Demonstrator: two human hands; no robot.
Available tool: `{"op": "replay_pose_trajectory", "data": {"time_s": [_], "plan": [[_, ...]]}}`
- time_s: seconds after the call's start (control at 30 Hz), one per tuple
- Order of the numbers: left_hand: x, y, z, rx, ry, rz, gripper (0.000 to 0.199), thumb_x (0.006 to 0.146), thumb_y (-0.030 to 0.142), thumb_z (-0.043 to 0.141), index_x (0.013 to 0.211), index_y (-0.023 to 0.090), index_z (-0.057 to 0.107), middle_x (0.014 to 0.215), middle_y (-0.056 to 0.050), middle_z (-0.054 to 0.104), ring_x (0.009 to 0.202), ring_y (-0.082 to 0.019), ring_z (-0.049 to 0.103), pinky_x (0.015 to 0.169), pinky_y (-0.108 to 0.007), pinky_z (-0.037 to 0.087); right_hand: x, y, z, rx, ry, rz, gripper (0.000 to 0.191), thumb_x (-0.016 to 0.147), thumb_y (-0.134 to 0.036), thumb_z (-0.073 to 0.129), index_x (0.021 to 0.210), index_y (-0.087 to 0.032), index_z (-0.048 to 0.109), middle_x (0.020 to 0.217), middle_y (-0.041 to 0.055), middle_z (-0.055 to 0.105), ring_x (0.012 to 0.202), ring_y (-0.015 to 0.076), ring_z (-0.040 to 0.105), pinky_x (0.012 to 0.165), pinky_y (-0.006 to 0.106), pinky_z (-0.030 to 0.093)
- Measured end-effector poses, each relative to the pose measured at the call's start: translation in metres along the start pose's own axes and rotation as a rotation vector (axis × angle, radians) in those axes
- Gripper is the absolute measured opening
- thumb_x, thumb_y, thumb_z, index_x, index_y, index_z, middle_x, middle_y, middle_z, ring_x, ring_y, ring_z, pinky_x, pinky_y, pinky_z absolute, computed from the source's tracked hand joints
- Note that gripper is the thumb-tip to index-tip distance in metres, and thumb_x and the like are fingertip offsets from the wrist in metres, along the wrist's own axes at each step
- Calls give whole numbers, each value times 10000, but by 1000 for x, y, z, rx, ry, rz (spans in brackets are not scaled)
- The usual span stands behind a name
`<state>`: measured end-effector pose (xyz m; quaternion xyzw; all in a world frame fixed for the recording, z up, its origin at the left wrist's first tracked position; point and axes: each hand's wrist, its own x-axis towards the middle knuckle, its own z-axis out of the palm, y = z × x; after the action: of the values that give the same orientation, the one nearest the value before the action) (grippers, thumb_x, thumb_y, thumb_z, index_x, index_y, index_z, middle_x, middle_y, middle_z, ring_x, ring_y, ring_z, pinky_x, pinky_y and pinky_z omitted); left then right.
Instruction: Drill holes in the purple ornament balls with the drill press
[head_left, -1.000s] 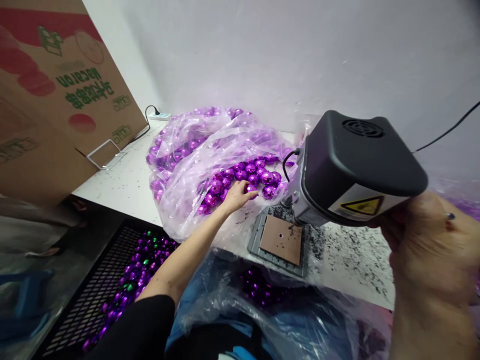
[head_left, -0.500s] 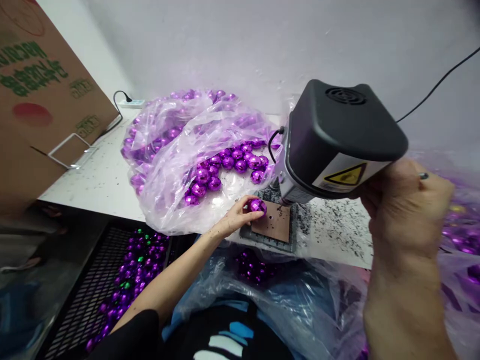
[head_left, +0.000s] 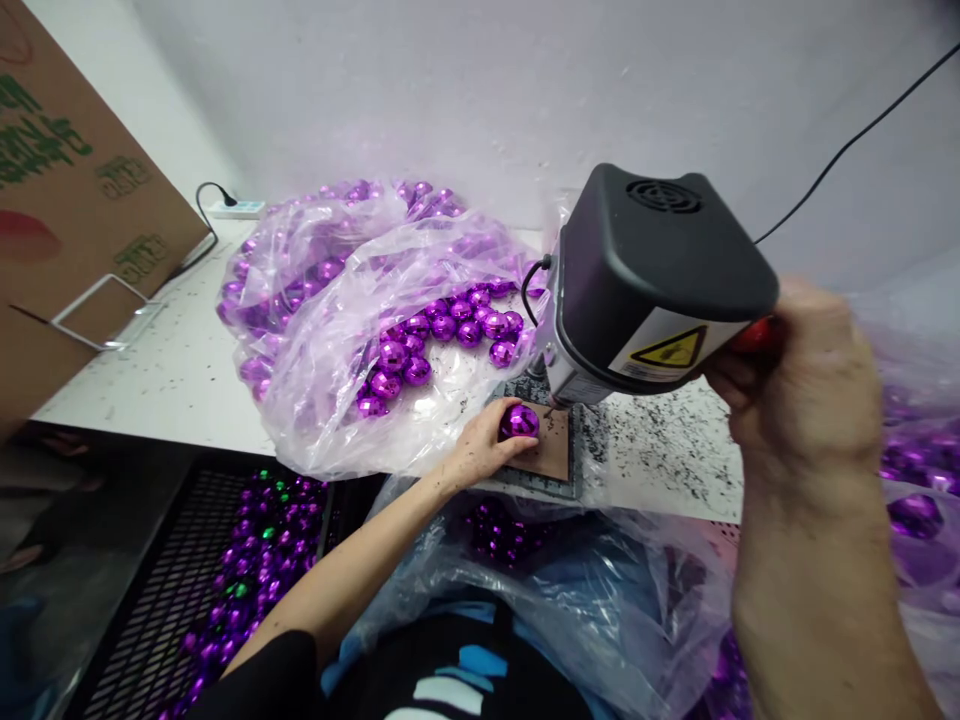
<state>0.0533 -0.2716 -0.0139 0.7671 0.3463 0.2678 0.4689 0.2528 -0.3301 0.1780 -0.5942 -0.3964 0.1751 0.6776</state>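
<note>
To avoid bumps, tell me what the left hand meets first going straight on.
Past its held purple ball, the left hand would probably meet the machine's lower tip; depth is unclear.

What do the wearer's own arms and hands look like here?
The left hand and right hand are ungloved. The left forearm is bare below a black sleeve and darkly speckled; the right forearm is bare, with no sleeve in view.

Blocked over rear of brown plate (head_left: 556,456) by black machine (head_left: 667,270); at left by left hand (head_left: 481,442) with purple ball (head_left: 520,421), then plastic bag (head_left: 319,390). Passable low from front, and across speck-strewn tabletop (head_left: 675,445) toward right forearm (head_left: 814,570).
</note>
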Motion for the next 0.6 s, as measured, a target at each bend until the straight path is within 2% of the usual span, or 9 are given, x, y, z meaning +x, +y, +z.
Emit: {"op": "replay_pose_trajectory", "data": {"time_s": [0.1, 0.23, 0.33, 0.43, 0.6], "plan": [[2, -1, 11, 131, 45, 99, 540, 820, 367, 735, 1285, 211, 510, 1240, -79, 627, 1161, -256, 590, 1008, -414, 466, 2, 2, -2, 45, 18, 96, 320, 680, -351, 556, 575, -208, 289, 470, -82, 214, 333, 8, 195, 347, 188, 127], [4, -3, 19, 239, 83, 193, 551, 835, 402, 723, 1294, 199, 495, 1220, -94, 630, 1163, -269, 576, 1001, -430, 466, 3, 4, -3, 33, 13, 90, 305, 673, -318, 543, 557, -204, 285, 472, -75, 224, 344, 15, 259, 351, 188, 169], [6, -2, 19, 319, 64, 280, 524, 850, 435, 700, 1273, 191, 510, 1214, -108, 619, 1144, -277, 564, 990, -436, 457, 2, 3, -5, 21, 4, 98, 288, 677, -302, 547, 549, -200, 310, 460, -68, 222, 344, 34, 294, 344, 196, 164], [9, -1, 19, 375, 43, 295, 496, 858, 458, 682, 1245, 188, 530, 1179, -108, 619, 1113, -281, 555, 963, -438, 448, 3, 2, -7, -1, -23, 103, 283, 706, -301, 550, 559, -200, 330, 441, -62, 218, 338, 48, 284, 343, 216, 158], [11, -5, 28, 327, 70, 314, 461, 875, 435, 665, 1241, 193, 522, 1137, -98, 629, 1101, -272, 560, 1008, -448, 401, 5, -1, -12, -108, -139, 109, 269, 756, -341, 543, 567, -198, 416, 446, -10, 332, 370, 86, 306, 356, 273, 163]]}}
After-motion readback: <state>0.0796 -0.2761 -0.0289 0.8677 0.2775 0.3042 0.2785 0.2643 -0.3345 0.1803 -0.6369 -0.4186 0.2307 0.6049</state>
